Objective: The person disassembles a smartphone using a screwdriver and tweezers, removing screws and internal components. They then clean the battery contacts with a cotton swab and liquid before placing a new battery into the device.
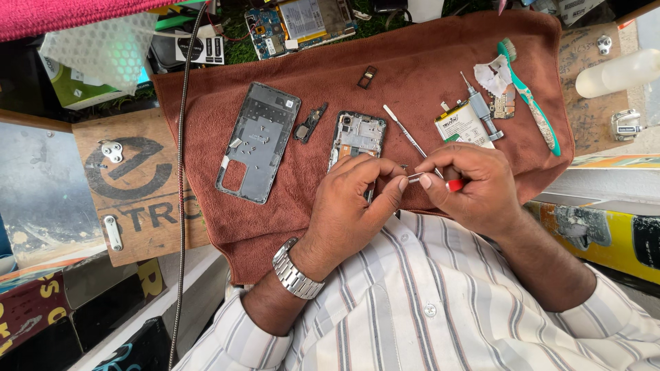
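My right hand [474,185] grips a small screwdriver with a red handle end [454,185] and a thin metal shaft. My left hand [354,203] pinches the shaft tip [411,178] between thumb and forefinger. Both hands hover over a brown towel [412,75], just below an opened phone body [356,134] whose lower part my left hand hides. A grey phone back cover [258,141] lies to the left. A metal spudger [405,132] lies beside the phone body. A steel watch [295,271] sits on my left wrist.
A phone battery [462,124], a small metal tool [481,106], a circuit piece with white tissue [500,86] and a green toothbrush [533,96] lie at the towel's right. A small bracket [309,124], a SIM tray [367,77], another open device [302,24] and a hanging cable [181,172] are nearby.
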